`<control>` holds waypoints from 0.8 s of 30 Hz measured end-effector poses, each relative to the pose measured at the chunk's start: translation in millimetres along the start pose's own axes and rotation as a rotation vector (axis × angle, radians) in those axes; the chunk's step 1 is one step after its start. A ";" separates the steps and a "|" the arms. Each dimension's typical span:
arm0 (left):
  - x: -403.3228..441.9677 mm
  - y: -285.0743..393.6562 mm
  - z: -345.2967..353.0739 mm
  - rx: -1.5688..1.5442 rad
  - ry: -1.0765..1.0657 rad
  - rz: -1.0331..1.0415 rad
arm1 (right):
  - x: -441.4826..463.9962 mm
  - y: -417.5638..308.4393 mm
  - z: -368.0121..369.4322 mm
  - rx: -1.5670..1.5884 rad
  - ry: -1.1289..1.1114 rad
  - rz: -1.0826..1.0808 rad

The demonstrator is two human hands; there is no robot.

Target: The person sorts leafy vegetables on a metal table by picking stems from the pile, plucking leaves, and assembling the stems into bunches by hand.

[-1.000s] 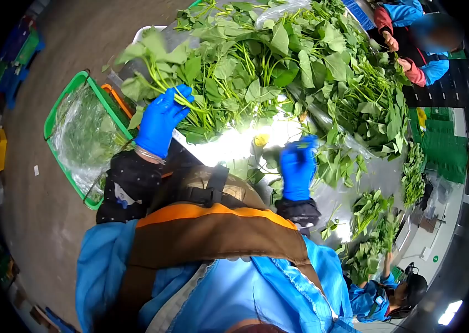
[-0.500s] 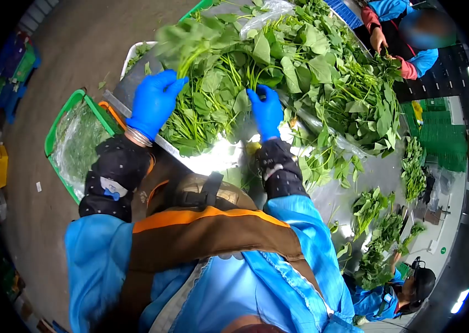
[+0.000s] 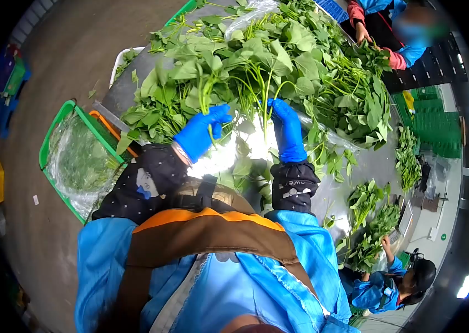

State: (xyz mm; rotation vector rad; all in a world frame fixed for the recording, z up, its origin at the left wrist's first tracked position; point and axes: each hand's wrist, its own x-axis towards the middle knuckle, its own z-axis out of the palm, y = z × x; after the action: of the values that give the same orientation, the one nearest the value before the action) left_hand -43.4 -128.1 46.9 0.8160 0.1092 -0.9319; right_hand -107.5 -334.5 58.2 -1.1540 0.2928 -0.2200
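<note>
My left hand (image 3: 198, 135), in a blue glove, is closed round a few leafy green stems (image 3: 205, 95), which stand up from the fist with their cut ends below it. In my right hand (image 3: 289, 133), also gloved in blue, thumb and fingers pinch more long leafy stems (image 3: 265, 91) near their lower ends. Both hands are over the near edge of a metal table (image 3: 334, 191), whose surface glares between them. Beyond them spreads a large heap of leafy greens (image 3: 301, 61), with a clear plastic sheet (image 3: 251, 18) partly on it.
To the left stands a green crate (image 3: 46, 145) lined with clear plastic, greens inside. Behind it are an orange rim (image 3: 111, 129) and a white tub (image 3: 117, 64). One co-worker (image 3: 392, 28) handles greens at upper right; another (image 3: 384, 288) does so at lower right. Green crates (image 3: 437, 130) stand at right.
My left hand has come down and to the right, nearer my body, with stems in it. My right hand has moved slightly right and down and now pinches upright stems.
</note>
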 end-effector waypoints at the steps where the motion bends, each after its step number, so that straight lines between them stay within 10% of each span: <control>1: 1.0 -5.6 6.5 0.095 0.012 -0.007 | -2.6 0.4 1.8 0.017 -0.012 0.014; 7: 10.1 -8.1 22.0 0.082 -0.116 -0.155 | -17.5 5.8 48.6 -0.216 0.115 0.049; 9: 2.9 7.6 12.8 0.145 -0.135 0.089 | -14.9 5.1 33.6 -0.350 0.237 -0.265; 15: -44.2 64.6 10.4 -0.095 -0.007 0.392 | 3.8 55.9 -9.3 -1.174 0.315 0.038; 19: -82.1 -19.6 -52.6 -0.284 0.033 -0.147 | 15.8 94.1 -35.2 -1.670 0.221 -0.115; 22: -90.5 -17.4 -78.8 -0.235 -0.231 -0.283 | 18.8 78.9 -53.9 -1.086 0.220 0.030; 24: -84.5 -7.0 -68.8 -0.200 -0.272 0.000 | -0.5 38.2 -38.8 -0.517 0.122 0.233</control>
State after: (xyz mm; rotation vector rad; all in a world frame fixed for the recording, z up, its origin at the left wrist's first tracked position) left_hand -83.2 -27.9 29.8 0.4992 -0.0344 -1.0061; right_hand -120.4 -353.0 8.6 -1.6044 0.6125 -0.0052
